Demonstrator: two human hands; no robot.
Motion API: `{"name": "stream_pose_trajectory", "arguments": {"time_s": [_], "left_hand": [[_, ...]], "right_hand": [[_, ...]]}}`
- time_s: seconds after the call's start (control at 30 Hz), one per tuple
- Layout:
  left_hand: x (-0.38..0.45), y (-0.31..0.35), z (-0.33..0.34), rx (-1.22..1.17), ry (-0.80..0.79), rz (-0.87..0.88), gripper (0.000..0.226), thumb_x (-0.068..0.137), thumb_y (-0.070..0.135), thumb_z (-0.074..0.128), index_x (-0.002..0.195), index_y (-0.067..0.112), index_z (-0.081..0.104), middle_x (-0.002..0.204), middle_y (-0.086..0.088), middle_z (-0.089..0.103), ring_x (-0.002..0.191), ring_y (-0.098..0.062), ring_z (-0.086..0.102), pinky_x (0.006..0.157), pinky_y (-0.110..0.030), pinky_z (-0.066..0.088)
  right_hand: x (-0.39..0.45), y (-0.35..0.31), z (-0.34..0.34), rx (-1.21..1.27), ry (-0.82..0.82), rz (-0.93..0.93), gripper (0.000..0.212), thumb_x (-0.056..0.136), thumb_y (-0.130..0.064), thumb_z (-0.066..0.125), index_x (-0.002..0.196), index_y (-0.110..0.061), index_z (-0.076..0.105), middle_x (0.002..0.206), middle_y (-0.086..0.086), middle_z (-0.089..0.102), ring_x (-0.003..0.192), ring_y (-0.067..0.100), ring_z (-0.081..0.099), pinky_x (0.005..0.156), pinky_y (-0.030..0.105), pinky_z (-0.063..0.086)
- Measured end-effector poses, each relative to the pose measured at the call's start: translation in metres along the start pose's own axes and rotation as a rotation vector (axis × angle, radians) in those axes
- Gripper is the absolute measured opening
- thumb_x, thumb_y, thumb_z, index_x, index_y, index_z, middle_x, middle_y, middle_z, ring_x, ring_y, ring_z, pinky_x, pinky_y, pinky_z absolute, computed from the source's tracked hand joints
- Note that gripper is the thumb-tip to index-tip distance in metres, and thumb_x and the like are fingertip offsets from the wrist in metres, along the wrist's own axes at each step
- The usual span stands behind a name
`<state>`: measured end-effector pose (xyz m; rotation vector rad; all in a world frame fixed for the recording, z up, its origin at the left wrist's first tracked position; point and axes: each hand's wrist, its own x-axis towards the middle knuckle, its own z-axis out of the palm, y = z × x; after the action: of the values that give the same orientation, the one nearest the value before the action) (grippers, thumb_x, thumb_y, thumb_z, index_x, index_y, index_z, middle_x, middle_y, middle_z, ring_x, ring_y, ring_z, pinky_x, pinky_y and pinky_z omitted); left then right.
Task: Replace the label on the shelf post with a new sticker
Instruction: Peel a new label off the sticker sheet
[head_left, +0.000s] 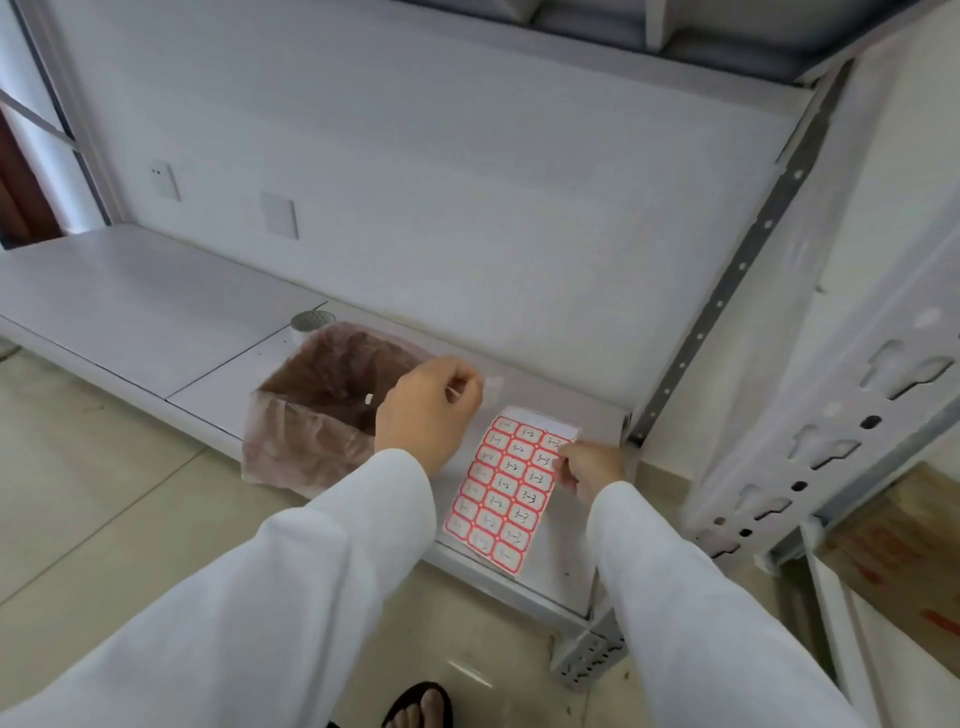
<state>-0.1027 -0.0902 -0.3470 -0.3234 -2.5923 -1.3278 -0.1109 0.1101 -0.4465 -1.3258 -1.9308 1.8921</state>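
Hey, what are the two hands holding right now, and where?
The right hand pinches the red-bordered sticker sheet at its right edge; whether the curled left hand holds anything cannot be told.

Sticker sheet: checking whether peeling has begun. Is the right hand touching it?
Touching. Head view shows the right hand with fingertips on the sticker sheet at its right edge.
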Motion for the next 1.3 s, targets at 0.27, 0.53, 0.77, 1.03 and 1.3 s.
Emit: {"name": "stream_pose_trajectory", "arguments": {"time_s": [0.27,0.53,0.77,1.03,1.3], "left_hand": [[0.000,0.001,0.010,0.057,-0.045,0.050,0.014,0.091,0.028,0.054,0.090,0.020,0.066,0.088,0.005,0.068,0.077,-0.014,0.060,0.069,-0.023,0.038],[-0.003,0.004,0.011,0.076,-0.034,0.067,0.015,0.091,0.028,0.054,0.090,0.020,0.067,0.087,0.006,0.067,0.078,-0.014,0.060,0.066,-0.022,0.037],[-0.003,0.015,0.010,-0.040,-0.028,0.058,0.014,0.088,0.027,0.057,0.087,0.019,0.068,0.082,0.005,0.066,0.078,-0.016,0.061,0.076,-0.030,0.047],[0.000,0.055,0.001,-0.803,-0.142,-0.311,0.014,0.092,0.018,0.051,0.083,0.017,0.062,0.079,0.003,0.061,0.079,-0.017,0.060,0.068,-0.025,0.047],[-0.023,0.108,-0.032,-1.121,-0.852,-0.519,0.026,0.088,0.025,0.056,0.064,0.020,0.065,0.049,0.010,0.057,0.046,-0.004,0.060,0.056,-0.022,0.055]], "right_hand": [[0.004,0.021,0.005,-0.542,0.074,-0.137,0.063,0.084,-0.009,0.059,0.139,-0.009,0.027,0.138,0.015,0.038,0.116,0.035,0.051,0.085,0.037,0.045],[-0.018,0.045,0.020,-1.376,-0.628,-0.172,0.041,0.087,-0.039,0.052,0.123,-0.020,0.051,0.123,0.002,0.055,0.113,0.021,0.052,0.091,0.031,0.038],[-0.048,-0.011,0.008,-0.795,-0.433,-0.421,0.025,0.091,-0.022,0.046,0.111,-0.018,0.060,0.110,-0.002,0.059,0.104,0.018,0.056,0.100,0.036,0.041],[-0.140,-0.073,-0.017,-0.341,-0.270,-0.687,0.026,0.086,-0.011,0.046,0.105,-0.014,0.063,0.107,0.009,0.067,0.099,0.026,0.062,0.093,0.038,0.048],[-0.215,-0.101,-0.106,-0.266,-0.084,-0.967,0.030,0.089,-0.008,0.050,0.112,-0.024,0.059,0.095,-0.004,0.062,0.087,0.013,0.060,0.082,0.026,0.048]]}}
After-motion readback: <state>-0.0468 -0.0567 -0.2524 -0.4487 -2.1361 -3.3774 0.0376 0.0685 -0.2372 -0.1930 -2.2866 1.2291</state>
